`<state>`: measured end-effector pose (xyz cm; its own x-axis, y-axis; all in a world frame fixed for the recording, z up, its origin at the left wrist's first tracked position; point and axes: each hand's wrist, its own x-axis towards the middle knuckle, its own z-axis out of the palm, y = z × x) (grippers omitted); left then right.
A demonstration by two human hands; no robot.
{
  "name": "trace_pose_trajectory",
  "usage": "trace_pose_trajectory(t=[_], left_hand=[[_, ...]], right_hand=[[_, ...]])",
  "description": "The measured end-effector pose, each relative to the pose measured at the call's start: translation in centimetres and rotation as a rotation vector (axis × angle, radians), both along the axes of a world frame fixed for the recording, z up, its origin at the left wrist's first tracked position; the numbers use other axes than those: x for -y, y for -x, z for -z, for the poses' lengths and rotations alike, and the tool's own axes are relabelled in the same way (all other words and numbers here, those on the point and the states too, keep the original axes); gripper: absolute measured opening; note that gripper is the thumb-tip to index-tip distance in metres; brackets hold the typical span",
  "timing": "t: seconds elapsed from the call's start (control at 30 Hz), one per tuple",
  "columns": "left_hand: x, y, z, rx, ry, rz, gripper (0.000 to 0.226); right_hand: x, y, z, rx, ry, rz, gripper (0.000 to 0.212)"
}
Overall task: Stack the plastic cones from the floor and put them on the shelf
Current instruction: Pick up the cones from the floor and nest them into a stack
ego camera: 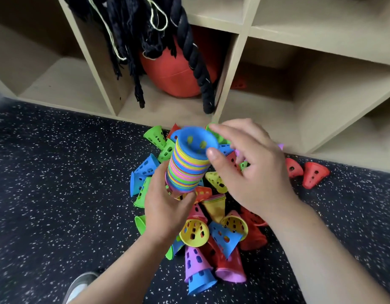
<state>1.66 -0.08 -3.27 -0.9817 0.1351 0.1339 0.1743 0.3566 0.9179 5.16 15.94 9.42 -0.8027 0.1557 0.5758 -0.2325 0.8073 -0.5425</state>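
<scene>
Both my forearms are reaching out over the heap, with my shoe (79, 284) showing at the lower left. My left hand (167, 207) is gripping the bottom of the stack of cones (187, 172), fingers and thumb curled round it, holding it tilted above the floor (57, 172). My right hand (257, 170) is hovering at the top, where the blue cone (197, 141) is sitting outermost. Its fingers are spread loosely and the thumb is lying against the rims just below, but the blur is keeping me from telling whether I am pinching anything.

I am judging this as mid-stacking: many are waiting. Next I am needing to reach into the loose cones (224, 238) scattered beneath the stack, lift one and nest its narrow end into the blue mouth. A pair of red cones (316, 174) is lying apart on the right.

Ahead, the shelf (231, 73) is standing open. An orange ball (178, 80) and hanging black rope (189, 55) are crowding its middle cubby, so the right cubby, with a lone red cone (239, 84) inside, is looking easier.
</scene>
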Motion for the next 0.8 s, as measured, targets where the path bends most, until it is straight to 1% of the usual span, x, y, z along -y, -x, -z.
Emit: trace_pose_trajectory(t=[0.07,0.1,0.13,0.17,0.2,0.27,0.3,0.33,0.4,0.43,0.5,0.57,0.7,0.8], left_hand=[[0.2,0.1,-0.1,-0.001,-0.017,-0.004,0.073],[0.3,0.2,-0.1,-0.004,-0.017,-0.010,0.073],[0.5,0.3,-0.1,-0.001,-0.021,-0.021,0.074],[0.7,0.5,-0.2,0.004,-0.030,-0.037,0.075],[0.9,0.6,-0.2,0.007,-0.035,-0.054,0.074],[1.2,1.0,-0.4,0.008,-0.037,-0.075,0.073],[1.4,1.1,-0.3,0.009,-0.038,-0.077,0.075],[1.6,1.3,-0.2,0.010,-0.042,-0.074,0.078],[1.8,1.7,0.0,0.011,-0.040,-0.069,0.082],[1.9,1.9,0.1,0.008,-0.036,-0.065,0.083],[1.9,2.2,0.1,0.001,-0.037,-0.056,0.083],[1.9,2.4,0.1,-0.002,-0.045,-0.053,0.082],[1.8,2.6,-0.1,0.003,-0.058,-0.059,0.079],[1.8,2.6,-0.1,0.007,-0.048,-0.057,0.077]], right_hand=[[-0.4,-0.5,1.8,0.001,0.248,0.129,0.020],[-0.7,-0.6,3.0,0.025,0.307,0.244,0.016],[-1.0,-0.5,4.4,0.097,0.285,0.349,0.014],[-1.1,-0.5,5.9,0.208,0.203,0.394,0.016],[-0.9,-0.4,7.2,0.336,0.102,0.364,0.021],[0.1,-0.3,9.6,0.596,-0.078,0.171,0.039],[0.7,-0.1,10.4,0.704,-0.133,0.074,0.049],[1.2,0.1,11.1,0.789,-0.159,0.001,0.057],[2.0,0.9,12.3,0.888,-0.174,-0.079,0.062],[2.5,1.3,12.8,0.901,-0.199,-0.087,0.061],[3.1,2.0,13.5,0.869,-0.214,-0.044,0.052],[3.2,2.5,13.7,0.820,-0.159,0.041,0.042],[1.4,1.7,13.9,0.819,-0.034,0.297,0.047],[-0.2,0.5,13.9,0.768,0.116,0.442,0.040]])
